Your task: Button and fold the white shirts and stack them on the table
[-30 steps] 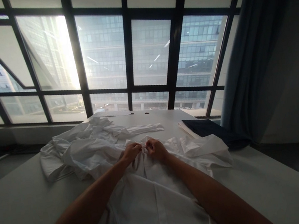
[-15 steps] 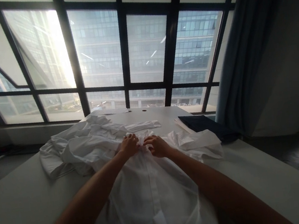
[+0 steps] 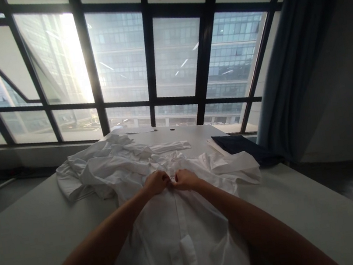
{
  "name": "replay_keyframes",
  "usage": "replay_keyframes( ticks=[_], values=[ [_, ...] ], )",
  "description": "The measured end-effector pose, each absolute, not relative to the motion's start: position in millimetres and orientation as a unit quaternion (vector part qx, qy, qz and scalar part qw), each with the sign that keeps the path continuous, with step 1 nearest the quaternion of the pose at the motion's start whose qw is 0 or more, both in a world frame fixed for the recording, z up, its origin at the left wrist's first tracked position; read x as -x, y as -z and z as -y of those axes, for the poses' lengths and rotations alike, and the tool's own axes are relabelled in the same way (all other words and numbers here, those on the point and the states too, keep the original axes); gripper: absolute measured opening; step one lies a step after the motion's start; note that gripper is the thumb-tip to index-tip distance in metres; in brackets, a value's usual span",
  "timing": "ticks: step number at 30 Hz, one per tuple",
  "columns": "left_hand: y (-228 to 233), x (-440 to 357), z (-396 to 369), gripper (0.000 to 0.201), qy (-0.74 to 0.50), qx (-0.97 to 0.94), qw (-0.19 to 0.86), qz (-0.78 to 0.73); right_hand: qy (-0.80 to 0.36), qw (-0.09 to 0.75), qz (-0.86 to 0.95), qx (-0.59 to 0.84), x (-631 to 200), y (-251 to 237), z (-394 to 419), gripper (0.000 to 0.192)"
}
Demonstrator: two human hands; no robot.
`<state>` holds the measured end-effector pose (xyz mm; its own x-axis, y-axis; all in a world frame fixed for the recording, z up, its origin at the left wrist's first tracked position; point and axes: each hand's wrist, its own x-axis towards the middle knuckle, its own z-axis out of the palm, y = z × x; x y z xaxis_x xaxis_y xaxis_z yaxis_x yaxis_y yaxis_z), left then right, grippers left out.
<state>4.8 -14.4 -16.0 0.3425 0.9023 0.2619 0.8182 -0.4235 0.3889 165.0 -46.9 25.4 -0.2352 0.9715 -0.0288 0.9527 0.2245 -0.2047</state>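
Note:
A white shirt [image 3: 163,223] lies spread over the table, its front placket running down the middle toward me. My left hand [image 3: 157,182] pinches the cloth at the placket from the left. Close against it, my right hand [image 3: 185,180] has its fingers closed on the same strip from the right. The fingertips nearly meet; any button between them is too small to make out. Beyond my hands the shirt's upper part and sleeves are crumpled, with bunched cloth to the left and right. Near me, one placket edge is folded over.
Under the shirt is a white table [image 3: 307,206]. Dark folded cloth [image 3: 241,145] rests at its right back edge, on something pale. A large black-framed window [image 3: 149,61] stands behind, with a blue curtain [image 3: 284,76] at the right.
Both hands have come slightly down the placket toward me and closer together. Their fingers, looser before, are now closed on the cloth. The view has shifted a little.

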Motion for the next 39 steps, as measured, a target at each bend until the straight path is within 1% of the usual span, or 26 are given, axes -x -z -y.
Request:
replay_keyframes(
  ticks=[4, 7, 10, 15, 18, 21, 23, 25, 28, 30, 33, 37, 39],
  values=[
    [19, -3, 11, 0.023, -0.226, -0.813, 0.055, -0.533, -0.135, 0.029, 0.803, 0.580, -164, -27, 60, 0.042],
    [17, -3, 5, 0.026, -0.218, -0.811, 0.039, -0.542, -0.164, 0.019, 0.796, 0.583, -165, -26, 66, 0.031],
    [11, -6, 4, 0.026, -0.203, -0.803, 0.035, -0.559, -0.226, 0.009, 0.776, 0.589, -169, -27, 64, 0.022],
    [-3, -11, 29, 0.027, -0.215, -0.811, 0.043, -0.542, -0.412, 0.085, 0.690, 0.589, -184, -30, 61, 0.016],
    [-4, -14, 51, 0.035, -0.211, -0.830, 0.116, -0.503, -0.473, 0.142, 0.655, 0.572, -194, -25, 68, 0.017],
    [-3, -17, 62, 0.041, -0.196, -0.834, 0.197, -0.476, -0.478, 0.199, 0.649, 0.557, -198, -18, 75, 0.016],
    [-1, -18, 62, 0.041, -0.206, -0.826, 0.237, -0.468, -0.473, 0.231, 0.646, 0.553, -198, -14, 78, 0.014],
    [0, -17, 60, 0.037, -0.222, -0.809, 0.288, -0.462, -0.464, 0.258, 0.644, 0.551, -195, -11, 79, 0.014],
    [3, -14, 56, 0.029, -0.240, -0.764, 0.369, -0.473, -0.457, 0.277, 0.644, 0.548, -190, -8, 77, 0.014],
    [6, -14, 55, 0.023, -0.253, -0.743, 0.381, -0.488, -0.458, 0.275, 0.647, 0.544, -188, -7, 75, 0.014],
    [11, -16, 55, 0.020, -0.269, -0.747, 0.356, -0.493, -0.445, 0.265, 0.656, 0.549, -189, -6, 73, 0.014],
    [12, -20, 56, 0.020, -0.294, -0.729, 0.379, -0.488, -0.362, 0.259, 0.679, 0.584, -196, -6, 74, 0.014],
    [7, -19, 54, 0.018, -0.306, -0.717, 0.401, -0.482, -0.342, 0.250, 0.688, 0.589, -201, -8, 74, 0.014]
  ],
)
